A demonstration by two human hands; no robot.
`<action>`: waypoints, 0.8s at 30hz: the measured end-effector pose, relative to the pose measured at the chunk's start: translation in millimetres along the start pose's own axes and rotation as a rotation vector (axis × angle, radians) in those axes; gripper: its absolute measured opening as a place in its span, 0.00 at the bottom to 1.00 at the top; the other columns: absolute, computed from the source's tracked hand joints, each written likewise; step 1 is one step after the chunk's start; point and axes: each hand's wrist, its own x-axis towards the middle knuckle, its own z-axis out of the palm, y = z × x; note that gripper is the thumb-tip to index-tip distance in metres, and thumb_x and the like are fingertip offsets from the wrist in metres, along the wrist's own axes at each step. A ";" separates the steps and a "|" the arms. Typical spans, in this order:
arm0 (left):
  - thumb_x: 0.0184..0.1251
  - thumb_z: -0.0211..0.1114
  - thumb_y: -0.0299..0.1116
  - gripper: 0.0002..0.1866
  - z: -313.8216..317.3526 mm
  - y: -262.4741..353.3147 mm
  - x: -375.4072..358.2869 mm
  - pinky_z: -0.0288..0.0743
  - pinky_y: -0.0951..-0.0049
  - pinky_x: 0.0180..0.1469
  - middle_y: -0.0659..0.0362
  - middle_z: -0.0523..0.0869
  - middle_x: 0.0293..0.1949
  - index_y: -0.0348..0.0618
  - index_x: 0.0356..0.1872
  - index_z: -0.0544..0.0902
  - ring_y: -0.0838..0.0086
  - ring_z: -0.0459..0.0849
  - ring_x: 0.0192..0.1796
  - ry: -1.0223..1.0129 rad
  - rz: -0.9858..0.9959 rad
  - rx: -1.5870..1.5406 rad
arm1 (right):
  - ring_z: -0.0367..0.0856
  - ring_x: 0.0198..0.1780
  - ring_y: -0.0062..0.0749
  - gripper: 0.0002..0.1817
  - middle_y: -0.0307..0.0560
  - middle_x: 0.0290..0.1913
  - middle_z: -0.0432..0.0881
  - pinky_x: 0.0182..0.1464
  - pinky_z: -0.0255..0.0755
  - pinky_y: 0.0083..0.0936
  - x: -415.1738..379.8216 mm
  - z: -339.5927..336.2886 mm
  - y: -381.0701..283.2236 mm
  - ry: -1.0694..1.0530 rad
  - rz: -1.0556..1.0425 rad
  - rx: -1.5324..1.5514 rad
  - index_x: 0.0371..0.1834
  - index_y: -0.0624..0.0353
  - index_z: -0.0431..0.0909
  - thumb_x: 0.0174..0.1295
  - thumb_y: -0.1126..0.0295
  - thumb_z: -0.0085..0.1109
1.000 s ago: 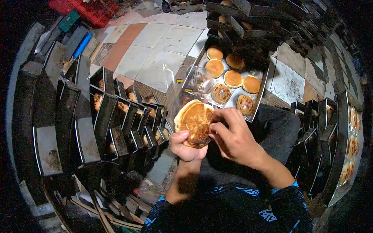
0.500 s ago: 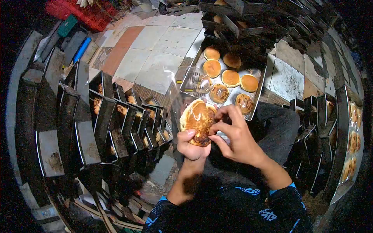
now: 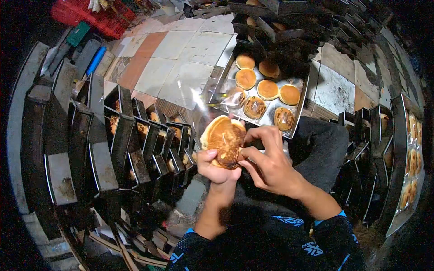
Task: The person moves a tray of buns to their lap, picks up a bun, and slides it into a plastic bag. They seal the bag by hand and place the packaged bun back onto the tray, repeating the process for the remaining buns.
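Observation:
My left hand [image 3: 219, 169] is closed around a round flat bun [image 3: 221, 135], thumb on its near face and fingers behind it. The bun's browned underside faces up, with a dark scorched patch at its lower right edge. Fingertips of my right hand [image 3: 269, 156] pinch at that right edge. Beyond the bun spreads a crumpled clear plastic bag [image 3: 196, 97] with bright glare, overlapping the tray in this view. In the metal tray [image 3: 304, 101] lie several buns [image 3: 267, 90], golden side up; the nearer ones [image 3: 283, 118] are in printed clear wrappers.
Stacked dark metal trays with buns [image 3: 129, 135] stand at left, more trays [image 3: 361, 135] at right. One right-hand tray holds wrapped buns [image 3: 411, 160]. A red crate [image 3: 92, 20] sits at the far left on the tiled floor [image 3: 176, 49]. Wood strips [image 3: 124, 248] lie at lower left.
Both hands have shifted slightly left with the bun. The dark area on the bun's right side looks smaller. The plastic bag has swung lower and flatter.

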 end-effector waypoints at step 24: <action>0.49 0.53 0.47 0.39 -3.2 10.0 5.2 0.67 0.43 0.63 0.44 0.72 0.62 0.36 0.64 0.66 0.47 0.69 0.66 -0.009 0.058 -0.202 | 0.78 0.53 0.49 0.19 0.56 0.52 0.77 0.54 0.74 0.36 -12.1 -2.3 -1.1 0.116 -0.027 0.088 0.47 0.64 0.78 0.49 0.79 0.65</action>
